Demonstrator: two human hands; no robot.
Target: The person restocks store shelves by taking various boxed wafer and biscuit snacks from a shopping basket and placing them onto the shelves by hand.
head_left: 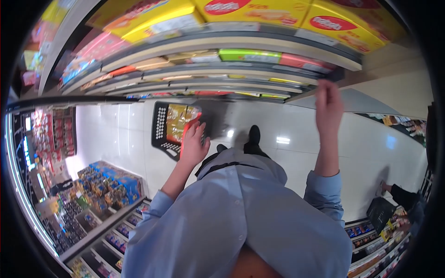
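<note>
My left hand (195, 142) is closed round the raised red handle (187, 126) of a black shopping basket (160, 125). The basket hangs or stands low over the floor and has rows of pale holes in its sides. Shiny gold-coloured packages (177, 121) lie inside it. My right hand (329, 104), a little blurred, is raised near the right end of the shelves. Its fingers are curled in, with nothing visible in them. The nearest goods are a pink-red box (303, 61) and a green box (250, 55) on a shelf beyond that hand.
Large yellow boxes (259, 11) fill the upper shelf (222, 44) in front of me. Pale glossy tiles (296, 125) make up the floor. A blue display (113, 180) of packaged goods stands at left. A person (408, 204) with a black basket (381, 214) is at right.
</note>
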